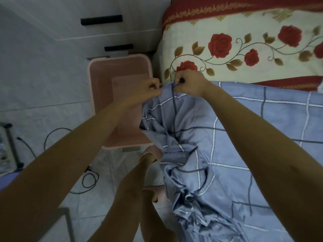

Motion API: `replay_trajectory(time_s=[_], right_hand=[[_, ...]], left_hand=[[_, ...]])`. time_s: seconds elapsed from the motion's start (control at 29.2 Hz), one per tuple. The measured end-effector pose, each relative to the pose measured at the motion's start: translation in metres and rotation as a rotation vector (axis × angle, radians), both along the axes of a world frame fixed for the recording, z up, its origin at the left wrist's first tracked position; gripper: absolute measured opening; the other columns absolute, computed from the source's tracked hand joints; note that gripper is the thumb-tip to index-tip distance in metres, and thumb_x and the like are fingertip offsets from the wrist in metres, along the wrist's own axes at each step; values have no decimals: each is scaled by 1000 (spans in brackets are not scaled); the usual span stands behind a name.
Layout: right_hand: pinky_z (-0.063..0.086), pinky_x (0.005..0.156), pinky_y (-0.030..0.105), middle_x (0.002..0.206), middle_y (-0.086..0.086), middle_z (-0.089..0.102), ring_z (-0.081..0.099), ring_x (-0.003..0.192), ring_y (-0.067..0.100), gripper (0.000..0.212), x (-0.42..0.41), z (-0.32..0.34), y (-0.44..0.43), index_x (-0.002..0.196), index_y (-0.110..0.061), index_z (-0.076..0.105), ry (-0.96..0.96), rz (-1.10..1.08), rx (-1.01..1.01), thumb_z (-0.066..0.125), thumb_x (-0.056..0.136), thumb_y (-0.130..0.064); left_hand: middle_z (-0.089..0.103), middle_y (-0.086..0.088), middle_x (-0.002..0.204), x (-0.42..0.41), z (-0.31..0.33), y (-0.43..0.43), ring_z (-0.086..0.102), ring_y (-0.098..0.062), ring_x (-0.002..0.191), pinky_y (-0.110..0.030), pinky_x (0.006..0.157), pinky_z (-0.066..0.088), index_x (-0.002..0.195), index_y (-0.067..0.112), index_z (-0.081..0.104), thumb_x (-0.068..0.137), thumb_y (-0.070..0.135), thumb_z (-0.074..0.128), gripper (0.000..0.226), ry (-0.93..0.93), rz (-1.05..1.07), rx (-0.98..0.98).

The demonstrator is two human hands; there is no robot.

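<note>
Crumpled at six o'clock, your soft blue checked sheet (236,137) rises to twelve, where your left hand (152,88) and right hand (190,82), curled side by side, pinch its bunched edge below the rose-printed pillow (244,49).

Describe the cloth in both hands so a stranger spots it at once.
Find the bed on the right, a cream rose-printed pillow at its far end. Below it lies the blue sheet, its bunched edge pinched by the left hand and right hand. Only it has a white and dark grid.

smooth cloth sheet (236,137), matt plastic basket (120,81)
</note>
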State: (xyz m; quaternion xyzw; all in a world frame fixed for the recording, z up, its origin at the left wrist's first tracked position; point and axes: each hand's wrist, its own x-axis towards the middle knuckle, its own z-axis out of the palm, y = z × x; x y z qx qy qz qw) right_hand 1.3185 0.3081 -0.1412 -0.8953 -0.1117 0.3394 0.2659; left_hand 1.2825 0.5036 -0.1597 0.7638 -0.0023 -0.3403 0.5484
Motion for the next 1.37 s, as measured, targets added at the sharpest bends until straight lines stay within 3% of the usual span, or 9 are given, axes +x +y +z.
replay_trajectory(time_s=[0.34, 0.48, 0.65, 0.79, 0.86, 0.96, 1.03, 1.17, 1.37], right_hand=[[40, 95, 40, 103, 0, 66, 58, 100, 22, 13, 9, 4, -3, 93, -16, 65, -168, -45, -57, 63, 86, -27], [45, 91, 39, 99, 0, 65, 58, 98, 23, 5, 15, -4, 3, 82, -21, 58, -142, -123, -46, 59, 86, -22], [47, 88, 39, 86, -4, 56, 55, 88, 18, 29, 21, -14, 10, 62, -28, 43, -87, -295, 17, 59, 84, -16], [45, 84, 29, 86, -5, 57, 54, 87, 14, 31, 24, -18, 15, 62, -29, 44, -74, -352, 51, 61, 84, -14], [45, 93, 39, 83, -9, 56, 55, 90, 15, 29, 22, -17, 17, 63, -29, 46, -85, -383, 17, 62, 84, -18], [41, 96, 44, 102, -1, 57, 54, 102, 22, 4, 6, -15, 17, 87, -22, 59, -197, -402, 18, 62, 84, -20], [42, 91, 42, 113, 9, 55, 52, 106, 26, 24, -20, -14, 14, 107, -12, 59, -363, -465, 56, 59, 86, -24], [46, 83, 45, 101, 8, 59, 57, 95, 27, 33, -111, -3, -6, 108, -6, 57, -377, -600, 138, 54, 89, -33], [36, 95, 44, 119, 8, 59, 53, 110, 32, 78, -276, 20, -42, 129, -10, 49, -46, -648, -227, 65, 73, -63]], left_hand=[[51, 4, 67, 25, -7, 12, 46, 2, 62, -15, 61, 37, 65, 17, 54, 82, 2, 63, 25, -217, -122, 103], [53, 3, 69, 38, -10, 15, 46, 0, 59, -13, 57, 35, 75, 2, 60, 83, 4, 63, 9, -322, -183, 195], [57, -7, 78, 47, -7, 15, 52, -16, 69, -25, 60, 38, 78, 8, 56, 84, 7, 57, 6, -431, -169, 248], [52, -7, 73, 50, -3, 14, 44, -8, 61, -21, 56, 33, 76, 6, 51, 84, 7, 51, 8, -465, -118, 267], [48, -8, 68, 45, -4, 10, 38, -2, 56, -15, 53, 29, 75, 7, 49, 86, 1, 49, 13, -432, -81, 277], [46, -5, 65, 29, -17, 0, 40, -8, 59, -23, 59, 36, 73, 18, 41, 87, 2, 45, 22, -315, 94, 324], [52, -10, 82, 12, -25, -7, 49, -16, 75, -28, 72, 40, 93, 7, 50, 90, 8, 48, 4, -183, 281, 352], [44, -5, 127, -37, -20, -30, 48, -18, 113, -21, 88, 40, 139, 1, 24, 91, 30, 58, 65, 182, 550, 274], [24, -12, 148, -145, -17, -55, 32, -29, 132, -39, 108, 31, 146, 9, 12, 77, 53, 65, 97, 258, 437, 475]])
